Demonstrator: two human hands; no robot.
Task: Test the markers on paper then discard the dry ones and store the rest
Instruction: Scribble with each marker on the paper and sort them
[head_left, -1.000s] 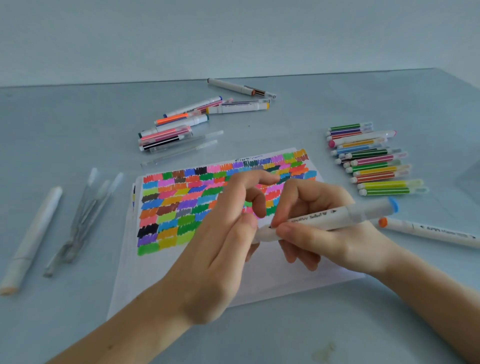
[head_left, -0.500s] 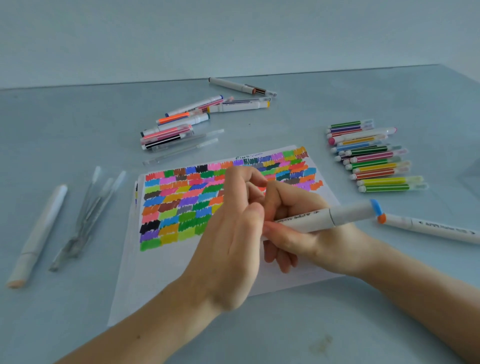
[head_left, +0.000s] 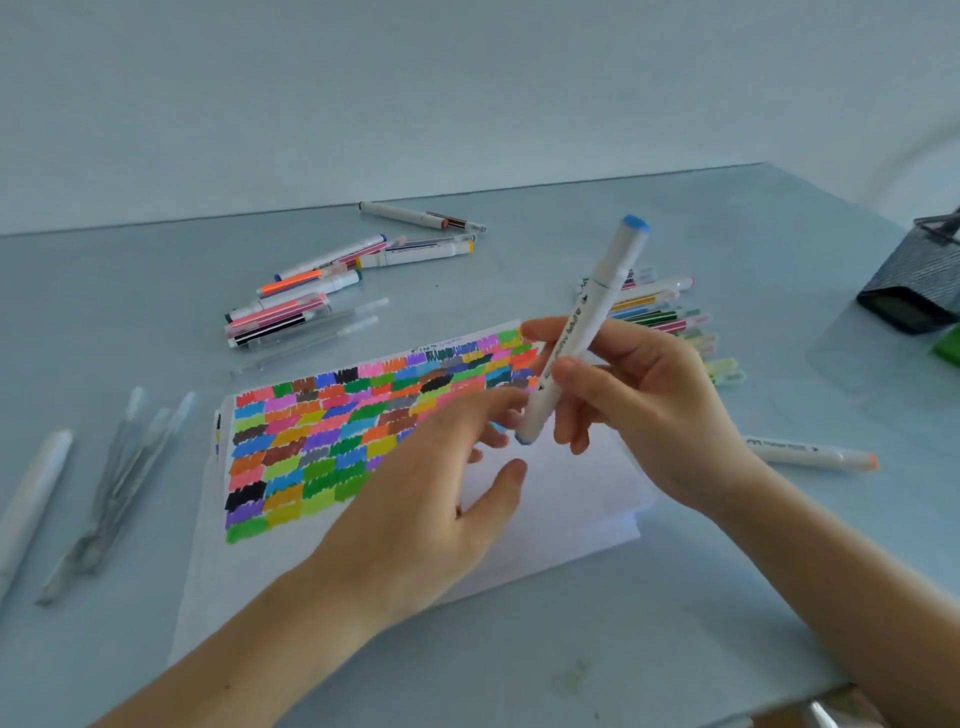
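R hand (head_left: 644, 405) pinches white marker (head_left: 582, 332) tilted near-upright above paper (head_left: 550, 499) w/ colour swatches on table (head_left: 675, 613); L hand (head_left: 431, 499) spread loose just beside marker's lower end, holding nothing.

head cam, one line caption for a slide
Right hand holds a blue-capped marker above the swatch-filled paper, left hand open beside it.
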